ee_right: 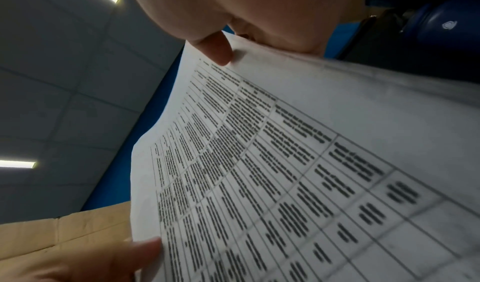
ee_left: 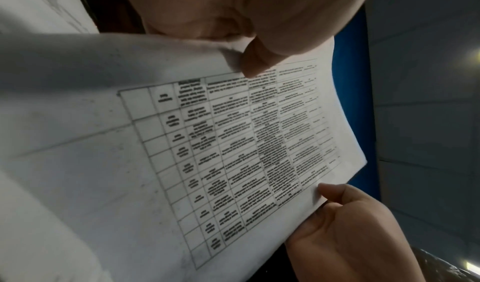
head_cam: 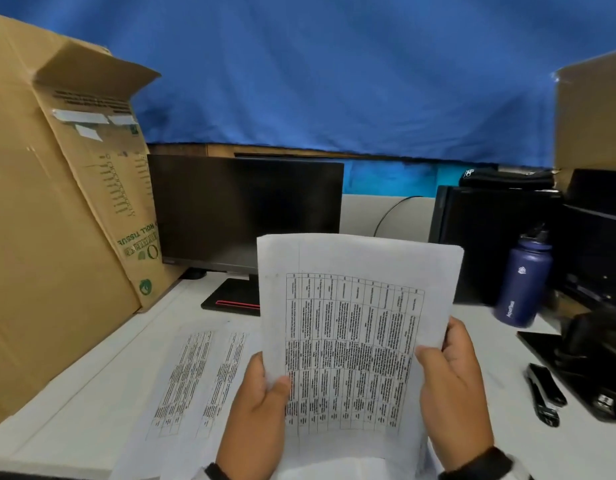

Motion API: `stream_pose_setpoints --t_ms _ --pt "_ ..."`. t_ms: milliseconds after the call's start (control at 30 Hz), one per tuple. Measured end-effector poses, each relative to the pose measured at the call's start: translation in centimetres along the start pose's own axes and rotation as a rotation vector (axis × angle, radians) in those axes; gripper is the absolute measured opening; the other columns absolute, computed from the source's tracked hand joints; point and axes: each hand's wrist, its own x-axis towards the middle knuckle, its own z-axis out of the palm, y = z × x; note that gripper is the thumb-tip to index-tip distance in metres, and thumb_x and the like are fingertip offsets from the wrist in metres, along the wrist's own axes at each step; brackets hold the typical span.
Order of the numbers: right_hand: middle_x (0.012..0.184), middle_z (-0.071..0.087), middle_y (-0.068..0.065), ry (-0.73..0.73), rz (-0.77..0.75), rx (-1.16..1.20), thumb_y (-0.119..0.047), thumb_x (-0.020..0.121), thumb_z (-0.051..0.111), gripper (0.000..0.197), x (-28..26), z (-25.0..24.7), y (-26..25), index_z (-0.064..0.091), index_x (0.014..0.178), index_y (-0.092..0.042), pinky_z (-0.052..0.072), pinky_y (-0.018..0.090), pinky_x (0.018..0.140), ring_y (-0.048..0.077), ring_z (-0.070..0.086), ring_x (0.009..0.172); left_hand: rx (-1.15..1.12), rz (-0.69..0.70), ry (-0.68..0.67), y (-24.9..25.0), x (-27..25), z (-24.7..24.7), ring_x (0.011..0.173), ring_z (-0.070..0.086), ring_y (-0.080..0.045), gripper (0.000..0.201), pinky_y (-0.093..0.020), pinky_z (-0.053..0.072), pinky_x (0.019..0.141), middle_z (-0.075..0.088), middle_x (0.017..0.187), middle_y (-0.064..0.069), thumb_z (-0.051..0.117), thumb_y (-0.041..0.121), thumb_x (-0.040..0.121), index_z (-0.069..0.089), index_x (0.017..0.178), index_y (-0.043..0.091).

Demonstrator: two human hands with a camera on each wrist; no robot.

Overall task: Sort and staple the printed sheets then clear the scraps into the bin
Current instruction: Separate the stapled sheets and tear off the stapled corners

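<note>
I hold a printed sheet [head_cam: 355, 337] with a dense table upright above the desk. My left hand [head_cam: 261, 403] pinches its left edge, thumb on the front. My right hand [head_cam: 451, 386] pinches its right edge the same way. The left wrist view shows the sheet [ee_left: 182, 163] with my left thumb [ee_left: 255, 62] on it. In the right wrist view the sheet [ee_right: 311, 163] fills the frame under my right thumb [ee_right: 218, 50]. Two more printed sheets [head_cam: 195, 382] lie flat on the white desk [head_cam: 74, 410], left of the held one. A black stapler [head_cam: 543, 393] lies at the right.
A tall cardboard box [head_cam: 57, 220] stands at the left. A dark monitor [head_cam: 244, 209] sits behind the sheet. A navy water bottle [head_cam: 524, 282] and black equipment [head_cam: 597, 306] crowd the right side. Blue cloth [head_cam: 334, 81] hangs at the back.
</note>
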Motion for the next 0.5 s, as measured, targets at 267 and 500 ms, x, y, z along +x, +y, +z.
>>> stream_pose_setpoints --t_ms 267,500 --pt "0.096 0.069 0.024 -0.131 0.239 -0.183 -0.049 0.066 0.082 0.055 -0.9 -0.5 4.8 0.068 0.092 -0.003 0.055 0.046 0.084 0.035 0.069 0.084 -0.038 -0.149 -0.103 -2.1 -0.7 0.6 0.107 0.06 0.013 0.03 -0.025 0.039 0.103 0.07 0.109 0.032 0.056 0.022 0.1 0.055 0.115 0.049" --pt "0.068 0.073 -0.003 0.212 0.193 0.0 -0.015 0.082 0.077 0.007 0.4 -4.3 2.1 0.071 0.079 -0.015 0.05 0.027 0.06 0.019 0.065 0.068 0.094 0.028 -0.079 1.2 1.1 -0.3 0.083 0.066 -0.016 0.021 -0.039 0.053 0.085 0.069 0.09 -0.007 0.056 0.041 0.096 0.068 0.092 0.024"
